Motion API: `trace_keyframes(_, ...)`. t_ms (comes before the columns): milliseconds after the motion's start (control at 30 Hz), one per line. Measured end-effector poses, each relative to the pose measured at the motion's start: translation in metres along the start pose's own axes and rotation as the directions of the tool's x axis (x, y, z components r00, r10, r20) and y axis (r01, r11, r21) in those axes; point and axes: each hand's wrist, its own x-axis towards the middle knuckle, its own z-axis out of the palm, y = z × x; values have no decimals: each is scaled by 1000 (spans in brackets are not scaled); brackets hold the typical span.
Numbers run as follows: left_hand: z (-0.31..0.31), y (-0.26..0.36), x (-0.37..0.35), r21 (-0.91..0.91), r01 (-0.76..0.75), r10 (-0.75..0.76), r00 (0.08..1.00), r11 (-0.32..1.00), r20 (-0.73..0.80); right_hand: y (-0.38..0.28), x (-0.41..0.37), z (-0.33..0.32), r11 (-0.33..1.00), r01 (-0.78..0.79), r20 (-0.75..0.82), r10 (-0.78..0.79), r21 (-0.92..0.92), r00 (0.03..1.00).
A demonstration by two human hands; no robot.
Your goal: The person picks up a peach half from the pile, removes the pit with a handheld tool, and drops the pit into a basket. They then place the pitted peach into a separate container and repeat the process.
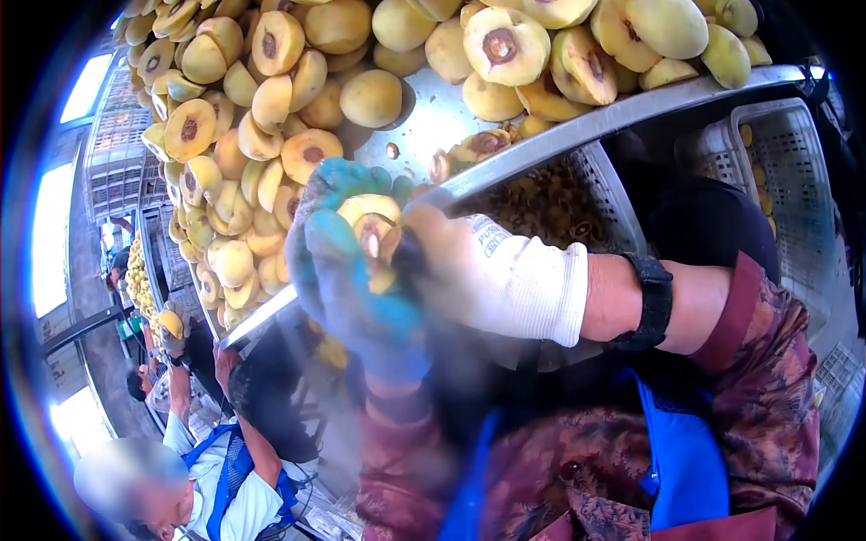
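My left hand, in a teal and blue glove, is wrapped round a peach half with its cut face up. A brown, partly loosened pit shows in the middle of the flesh. My right hand, in a white glove, is closed and pressed up against the peach half. Between the two hands is a dark, blurred shape that looks like part of a small tool in my right fingers; its kind cannot be made out. Both hands are over the metal table rim.
Many peach halves are heaped on the metal table. Under the rim, a crate holds brown pits and scraps. Another pale crate stands at the right. A co-worker at lower left holds fruit in a gloved hand.
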Motion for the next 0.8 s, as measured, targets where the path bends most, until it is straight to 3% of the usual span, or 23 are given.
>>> trace_keyframes(100,-3,-6,2,-45,6,-5,999,999,32,-20,-1,-15,968,-251,177,247,-1,953)
trace_keyframes(167,-5,-5,5,-74,62,-56,995,995,86,-18,-4,-21,990,-133,186,123,47,975)
trace_keyframes(233,-9,-2,7,-102,182,-164,973,978,162,-23,-10,-28,971,-214,244,182,111,952)
trace_keyframes(333,-20,-10,13,-16,160,-150,951,987,270,-21,-15,-27,958,-272,271,240,88,932)
trace_keyframes(433,-13,0,11,-106,282,-242,927,953,288,-60,-6,-58,608,-713,570,466,350,677)
trace_keyframes(467,-11,0,9,-126,307,-263,924,943,279,-60,-6,-57,623,-695,558,453,360,695)
trace_keyframes(533,-9,-1,9,-28,195,-181,949,980,260,-58,-10,-53,651,-657,528,430,381,732)
trace_keyframes(567,-7,-1,9,43,157,-162,959,987,233,-58,-10,-49,705,-622,441,465,340,768)
trace_keyframes(600,-5,1,10,115,118,-140,968,986,207,-43,-15,-36,869,-404,259,336,285,906)
trace_keyframes(633,-5,4,11,104,148,-170,952,984,255,-18,-23,-17,970,-167,87,153,178,984)
trace_keyframes(700,-3,9,13,127,200,-230,920,972,317,-18,-20,-16,992,-57,27,54,116,998)
trace_keyframes(800,-5,13,18,116,300,-321,859,947,398,-34,-22,-33,879,-410,289,338,242,896)
